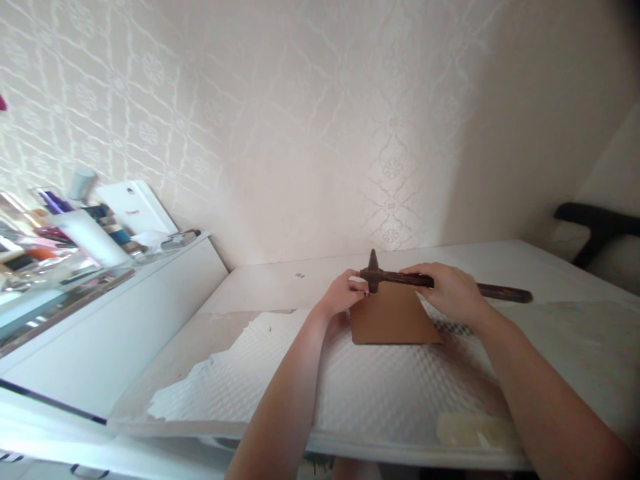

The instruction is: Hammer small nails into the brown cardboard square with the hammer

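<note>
My right hand [455, 287] is wrapped round the dark wooden handle of a hammer [400, 277], held level with its head to the left. The head has one tapered end pointing up. Just left of the head is my left hand [345, 293], its fingers bent together; the hammer head partly covers the fingertips, and what they hold cannot be made out. A small shiny spot shows by those fingers. Below the hammer is a flat brown board [393, 320], like cardboard or wood, over a white quilted sheet [370, 380].
The white table [260, 277] meets a patterned wall. A white cabinet [130, 327] on the left carries bottles, a white box [137, 207] and clutter. A black chair part [595, 223] stands at the right. A yellowish patch [470, 430] lies near the front edge.
</note>
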Demonstrator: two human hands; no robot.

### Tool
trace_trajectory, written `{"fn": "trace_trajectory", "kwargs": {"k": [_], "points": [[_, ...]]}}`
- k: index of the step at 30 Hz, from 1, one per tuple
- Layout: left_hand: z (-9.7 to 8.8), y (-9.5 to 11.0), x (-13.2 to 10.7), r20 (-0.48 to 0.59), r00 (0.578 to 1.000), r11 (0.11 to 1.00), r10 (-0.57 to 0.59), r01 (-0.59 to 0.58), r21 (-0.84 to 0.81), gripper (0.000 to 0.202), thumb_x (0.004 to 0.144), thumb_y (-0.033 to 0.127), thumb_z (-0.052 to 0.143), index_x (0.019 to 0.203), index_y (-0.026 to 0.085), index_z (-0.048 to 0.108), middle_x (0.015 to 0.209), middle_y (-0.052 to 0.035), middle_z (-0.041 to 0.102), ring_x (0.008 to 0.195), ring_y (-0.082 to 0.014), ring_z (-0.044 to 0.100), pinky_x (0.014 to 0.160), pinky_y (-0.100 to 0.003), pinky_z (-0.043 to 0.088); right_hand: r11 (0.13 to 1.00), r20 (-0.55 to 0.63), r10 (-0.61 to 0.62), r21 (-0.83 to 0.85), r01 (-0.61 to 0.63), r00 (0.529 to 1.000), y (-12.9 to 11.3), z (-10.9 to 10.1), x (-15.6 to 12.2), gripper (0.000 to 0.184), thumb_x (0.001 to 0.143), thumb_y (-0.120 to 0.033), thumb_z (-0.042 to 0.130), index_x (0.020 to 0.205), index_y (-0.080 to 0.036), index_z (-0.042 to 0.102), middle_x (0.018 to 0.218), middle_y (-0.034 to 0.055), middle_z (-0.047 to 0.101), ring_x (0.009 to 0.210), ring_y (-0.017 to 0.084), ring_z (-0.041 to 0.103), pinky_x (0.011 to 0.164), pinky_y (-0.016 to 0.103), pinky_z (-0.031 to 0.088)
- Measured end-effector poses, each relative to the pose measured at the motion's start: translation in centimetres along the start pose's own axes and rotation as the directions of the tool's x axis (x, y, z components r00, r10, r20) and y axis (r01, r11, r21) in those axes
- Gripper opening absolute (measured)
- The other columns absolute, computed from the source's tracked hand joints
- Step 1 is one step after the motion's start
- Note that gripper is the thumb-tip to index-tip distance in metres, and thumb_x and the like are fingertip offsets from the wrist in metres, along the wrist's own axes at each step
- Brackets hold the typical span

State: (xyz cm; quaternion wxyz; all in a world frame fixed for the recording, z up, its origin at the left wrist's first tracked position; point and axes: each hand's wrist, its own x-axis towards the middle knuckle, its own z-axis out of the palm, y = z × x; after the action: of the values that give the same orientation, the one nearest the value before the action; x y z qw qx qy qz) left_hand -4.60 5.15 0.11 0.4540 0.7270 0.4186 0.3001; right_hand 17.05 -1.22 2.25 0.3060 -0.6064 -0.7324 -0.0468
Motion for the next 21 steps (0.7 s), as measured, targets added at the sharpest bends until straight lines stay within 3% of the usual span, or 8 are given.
{"fn": "trace_trajectory", "kwargs": {"k": [10, 16, 21], "points": [[0.07, 0.03, -0.02, -0.008, 1.000, 1.000, 0.007, -0.007, 0.020, 0.043, 0.061, -0.001, 0.050, 0.100, 0.016, 0.046, 0.079, -0.0035, 0.066, 0.075, -0.0128, 0.060, 0.065, -0.023, 0.044, 0.999, -0.008, 0.016, -0.036, -0.016, 1.000, 0.26, -0.10, -0.01, 0.032, 0.071, -0.019, 0.052, 0.099, -0.031, 0.063, 0.092, -0.0011, 0.066, 0.081, 0.020, 0.060, 0.065, 0.029, 0.043], [0.04, 0.28, -0.14, -0.003, 1.000, 1.000, -0.011, 0.011, 0.024, 0.040, 0.062, 0.002, 0.051, 0.100, 0.016, 0.046, 0.081, -0.0048, 0.066, 0.071, -0.0127, 0.060, 0.066, -0.025, 0.044, 1.000, 0.015, -0.007, 0.003, 0.007, 1.000, 0.26, 0.03, 0.05, 0.033, 0.070, -0.018, 0.052, 0.098, -0.031, 0.063, 0.092, -0.0022, 0.066, 0.081, 0.019, 0.060, 0.065, 0.028, 0.044], [0.01, -0.02, 0.05, -0.008, 1.000, 1.000, 0.014, -0.014, 0.018, 0.040, 0.062, 0.001, 0.051, 0.098, 0.016, 0.046, 0.079, -0.0038, 0.067, 0.078, -0.0137, 0.060, 0.071, -0.026, 0.044, 1.000, -0.004, 0.020, 0.013, -0.020, 1.000, 0.21, -0.02, 0.07, 0.033, 0.071, -0.018, 0.052, 0.099, -0.031, 0.063, 0.092, -0.0016, 0.067, 0.080, 0.019, 0.060, 0.066, 0.028, 0.044]]}}
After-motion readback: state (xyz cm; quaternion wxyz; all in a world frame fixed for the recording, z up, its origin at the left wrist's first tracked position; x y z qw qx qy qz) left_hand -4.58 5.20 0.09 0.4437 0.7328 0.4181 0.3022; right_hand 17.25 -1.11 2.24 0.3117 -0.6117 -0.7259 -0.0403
